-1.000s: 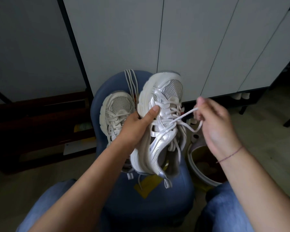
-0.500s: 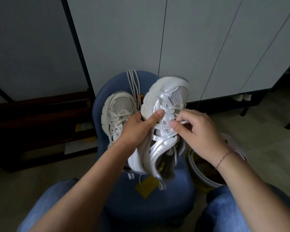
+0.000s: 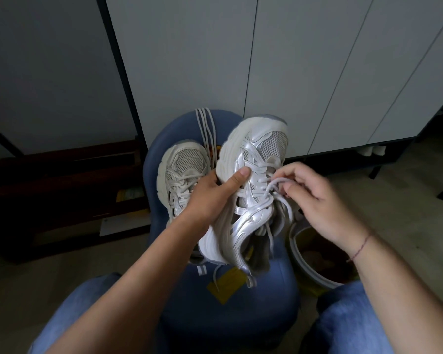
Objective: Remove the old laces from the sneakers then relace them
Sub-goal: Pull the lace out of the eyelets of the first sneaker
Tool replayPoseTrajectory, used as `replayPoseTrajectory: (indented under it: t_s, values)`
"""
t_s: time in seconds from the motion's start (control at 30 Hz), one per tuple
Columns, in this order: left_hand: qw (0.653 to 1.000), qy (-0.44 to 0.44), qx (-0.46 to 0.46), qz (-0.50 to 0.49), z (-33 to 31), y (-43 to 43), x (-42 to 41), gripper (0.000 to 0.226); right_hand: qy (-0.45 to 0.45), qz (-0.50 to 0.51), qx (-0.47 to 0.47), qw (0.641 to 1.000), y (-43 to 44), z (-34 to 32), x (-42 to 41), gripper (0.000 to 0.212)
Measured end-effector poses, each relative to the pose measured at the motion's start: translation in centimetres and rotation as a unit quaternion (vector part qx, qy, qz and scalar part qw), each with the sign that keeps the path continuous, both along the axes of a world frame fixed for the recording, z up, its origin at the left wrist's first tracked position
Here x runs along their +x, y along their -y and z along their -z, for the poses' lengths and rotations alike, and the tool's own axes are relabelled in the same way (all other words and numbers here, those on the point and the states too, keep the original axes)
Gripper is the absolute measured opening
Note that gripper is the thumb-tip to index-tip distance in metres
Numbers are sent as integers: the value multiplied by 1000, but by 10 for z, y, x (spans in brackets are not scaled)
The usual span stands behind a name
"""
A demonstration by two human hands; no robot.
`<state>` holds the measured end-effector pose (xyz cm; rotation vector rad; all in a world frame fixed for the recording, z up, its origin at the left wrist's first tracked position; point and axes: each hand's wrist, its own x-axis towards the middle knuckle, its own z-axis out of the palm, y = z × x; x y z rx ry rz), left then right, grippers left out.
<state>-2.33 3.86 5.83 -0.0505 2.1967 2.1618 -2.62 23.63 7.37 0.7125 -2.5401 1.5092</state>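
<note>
Now unlacing: old lace coming out of the raised sneaker (image 3: 256, 152).
L hand (image 3: 210, 195) grips the sneaker's side, thumb on top, above the blue stool (image 3: 266, 307). R hand (image 3: 317, 203) pinches a lace loop (image 3: 275, 182). Next, prob.: pull the loop clear w/o snagging, then the next row. Other sneaker (image 3: 183, 167) lies on the stool.

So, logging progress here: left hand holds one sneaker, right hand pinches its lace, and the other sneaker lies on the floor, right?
Not the floor: the head view shows the other sneaker lying on the blue chair. The rest holds.
</note>
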Motion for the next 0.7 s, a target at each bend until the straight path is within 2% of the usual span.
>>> replayPoseTrajectory:
  t_s: [0.1, 0.17, 0.23, 0.27, 0.33, 0.37, 0.4, 0.47, 0.5, 0.53, 0.57, 0.6, 0.63, 0.67, 0.7]
  values:
    - [1000, -6, -4, -5, 1, -1, 0, 39, -123, 41, 97, 987, 9, -1, 5, 35]
    - [1000, -13, -13, -6, 2, -1, -1, 41, -198, 66, 161, 965, 15, -2, 5, 38]
    - [1000, -15, -17, -4, 3, -2, -2, 41, -214, 56, 175, 959, 19, 1, 4, 35]
    - [1000, -14, -17, -2, 3, -2, -2, 41, -188, 41, 149, 970, 20, 3, 3, 34]
    - [1000, -12, -11, 3, 2, -2, -1, 43, -64, 2, 14, 998, 22, 3, 4, 29]
    - [1000, -9, -2, 4, 2, -2, 0, 44, 16, -7, -103, 995, 22, 0, 6, 27]
    - [1000, -6, 8, 4, 1, -1, 0, 46, 101, -11, -241, 965, 21, -3, 6, 28]
    - [1000, -5, 19, -4, -1, 0, 0, 55, 255, -23, -489, 834, 17, -9, 1, 36]
    - [1000, -4, 21, -8, -2, 0, 0, 61, 301, -17, -545, 783, 15, -11, -2, 40]
    - [1000, -3, 22, -10, -2, 0, 0, 64, 321, 5, -558, 766, 15, -12, -4, 43]
    - [1000, -1, 20, -11, -2, 0, 0, 62, 308, 38, -525, 792, 14, -10, -6, 44]
    - [1000, -1, 16, -9, -1, -1, 0, 56, 255, 78, -442, 856, 13, -6, -7, 40]
    - [1000, -1, 13, -6, -1, -1, 1, 47, 166, 110, -320, 926, 10, 0, -7, 30]
    - [1000, -1, 11, -5, -1, -1, 1, 40, 77, 120, -193, 971, 8, 2, -4, 19]
    - [1000, -1, 9, -6, 0, -1, 1, 35, 16, 107, -99, 989, 7, 4, -2, 15]
